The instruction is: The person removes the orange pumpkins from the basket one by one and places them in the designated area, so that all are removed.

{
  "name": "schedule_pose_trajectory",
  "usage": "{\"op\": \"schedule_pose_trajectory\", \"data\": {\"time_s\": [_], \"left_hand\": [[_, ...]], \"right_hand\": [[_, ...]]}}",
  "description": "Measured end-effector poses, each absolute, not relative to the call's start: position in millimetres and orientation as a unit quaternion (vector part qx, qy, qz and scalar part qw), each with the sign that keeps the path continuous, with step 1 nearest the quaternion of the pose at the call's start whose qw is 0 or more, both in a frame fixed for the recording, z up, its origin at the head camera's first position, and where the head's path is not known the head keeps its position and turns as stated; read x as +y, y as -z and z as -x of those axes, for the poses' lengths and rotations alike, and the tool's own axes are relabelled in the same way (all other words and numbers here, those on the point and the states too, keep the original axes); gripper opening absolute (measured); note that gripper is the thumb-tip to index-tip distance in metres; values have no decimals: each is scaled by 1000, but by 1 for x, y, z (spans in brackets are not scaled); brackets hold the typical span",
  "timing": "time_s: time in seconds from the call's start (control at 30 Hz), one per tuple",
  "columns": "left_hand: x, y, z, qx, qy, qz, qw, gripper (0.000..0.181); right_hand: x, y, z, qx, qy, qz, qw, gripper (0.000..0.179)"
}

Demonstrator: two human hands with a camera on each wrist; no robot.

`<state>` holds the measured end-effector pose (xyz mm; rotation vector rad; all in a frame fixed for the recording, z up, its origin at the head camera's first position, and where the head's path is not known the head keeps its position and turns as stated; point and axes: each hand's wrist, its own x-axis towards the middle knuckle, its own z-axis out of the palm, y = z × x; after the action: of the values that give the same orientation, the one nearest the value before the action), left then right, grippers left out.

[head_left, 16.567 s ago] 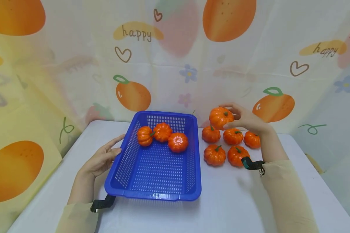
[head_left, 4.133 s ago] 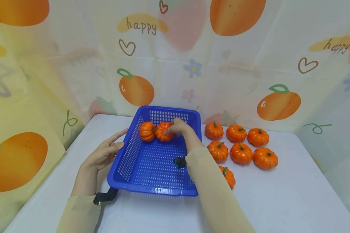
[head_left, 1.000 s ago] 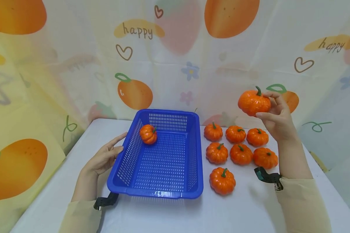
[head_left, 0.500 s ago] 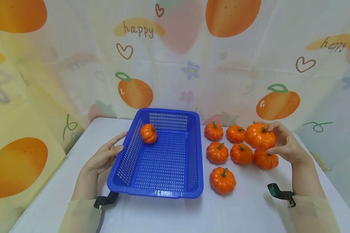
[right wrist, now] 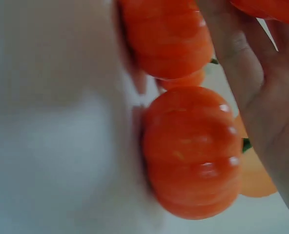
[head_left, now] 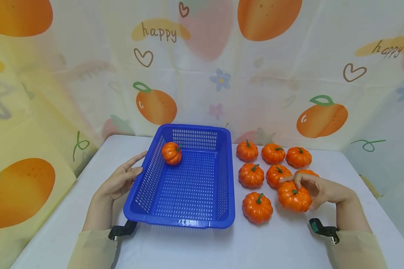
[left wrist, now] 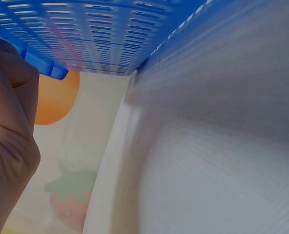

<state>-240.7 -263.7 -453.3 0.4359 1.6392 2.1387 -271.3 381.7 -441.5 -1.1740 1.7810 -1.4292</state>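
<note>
My right hand grips an orange pumpkin, thumb and fingers round it, low over the table's right part. In the right wrist view that held pumpkin shows only at the top right. Whether it touches the table is unclear. My left hand touches the outer left side of a blue plastic basket with its fingers and thumb extended. One pumpkin lies tilted in the basket's back left corner. The left wrist view shows the hand beside the perforated basket wall.
Pumpkins stand in rows right of the basket. Three form the back row, including one at its right end. My right hand partly hides a middle-row pumpkin. Another pumpkin stands in front. A printed cloth hangs behind the table.
Earlier the basket held three pumpkins; now one lies there. Over the last second my right hand lowered its pumpkin and brought it forward, beside the front pumpkin. My left hand stayed at the basket.
</note>
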Motion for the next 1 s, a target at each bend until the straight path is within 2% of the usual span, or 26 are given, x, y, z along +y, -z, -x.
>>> {"op": "schedule_pose_trajectory", "data": {"time_s": [0.17,0.37,0.73,1.0], "left_hand": [[-264,453,241,587,-767,-159,204,61],[-263,453,241,588,-768,-152,203,61],[-264,453,241,586,-769,-157,202,60],[-264,453,241,590,-766,-156,201,60]], "right_hand": [[373,451,271,650,510,450,339,45],[367,461,272,650,498,442,365,41],[372,464,270,657,504,439,349,32],[375,466,268,636,522,448,351,34]]}}
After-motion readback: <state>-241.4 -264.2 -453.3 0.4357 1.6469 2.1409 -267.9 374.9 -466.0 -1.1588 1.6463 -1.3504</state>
